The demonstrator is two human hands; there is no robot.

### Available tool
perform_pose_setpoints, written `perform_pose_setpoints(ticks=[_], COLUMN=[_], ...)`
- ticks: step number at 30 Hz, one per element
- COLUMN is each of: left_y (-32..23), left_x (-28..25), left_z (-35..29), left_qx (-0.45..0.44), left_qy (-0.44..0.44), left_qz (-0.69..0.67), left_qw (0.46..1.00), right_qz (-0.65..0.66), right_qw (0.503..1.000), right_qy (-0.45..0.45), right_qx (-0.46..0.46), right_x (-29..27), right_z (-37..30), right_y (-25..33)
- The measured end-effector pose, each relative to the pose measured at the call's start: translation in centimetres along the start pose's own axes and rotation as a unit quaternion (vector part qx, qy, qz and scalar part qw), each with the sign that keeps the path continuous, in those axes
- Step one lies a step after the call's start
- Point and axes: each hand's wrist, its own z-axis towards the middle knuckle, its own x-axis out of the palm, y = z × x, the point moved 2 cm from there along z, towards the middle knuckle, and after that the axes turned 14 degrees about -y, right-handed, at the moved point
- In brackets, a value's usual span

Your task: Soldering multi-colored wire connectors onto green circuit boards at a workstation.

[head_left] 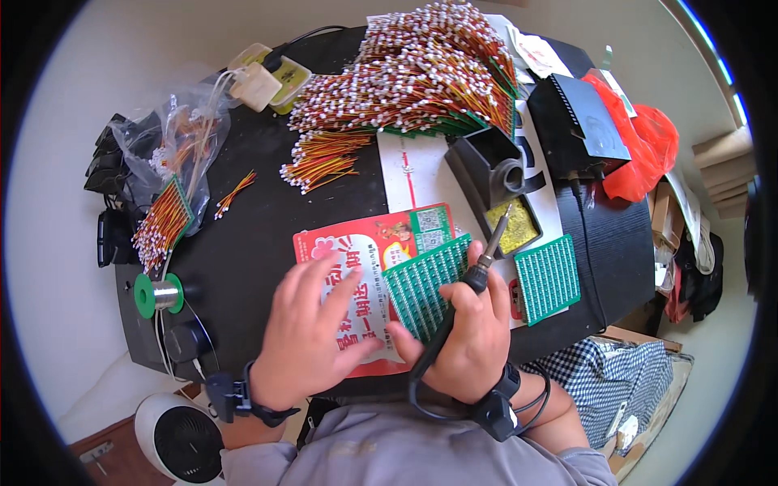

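Note:
My right hand (472, 336) is closed round a soldering iron (474, 279), whose tip points away from me toward the yellow sponge (515, 227). Under that hand is a green circuit board panel (417, 283) with rows of small solder pads; the thumb and a finger lie along its edges, and I cannot tell whether they grip it. My left hand (312, 332) hovers with spread fingers over the red and white printed sheet (373, 368), left of the panel and holding nothing. Another green panel (548, 279) lies to the right.
A black iron stand (486, 166) holds the sponge. Behind it are a black soldering station (579, 125) and a heap of red-yellow wires with white connectors (413, 73). At left are a green solder spool (146, 296), a wired panel (166, 223) and loose wires (235, 194).

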Motion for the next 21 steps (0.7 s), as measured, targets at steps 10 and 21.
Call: perform_pose_setpoints(ticks=[10,21], left_y=[1.8,2.0], left_x=[1.4,1.3], left_z=[-0.4,-0.4], left_qx=[0.007,-0.015], left_qy=[0.02,0.035], left_qz=[-0.035,-0.033], left_qw=[0.999,0.999], right_qz=[-0.021,0.046], right_qw=[0.999,0.988], right_qy=[0.036,0.127], right_qx=[-0.01,-0.077], right_x=[-0.3,0.1], right_z=[-2.1,-1.8], right_y=[-0.5,-2.5])
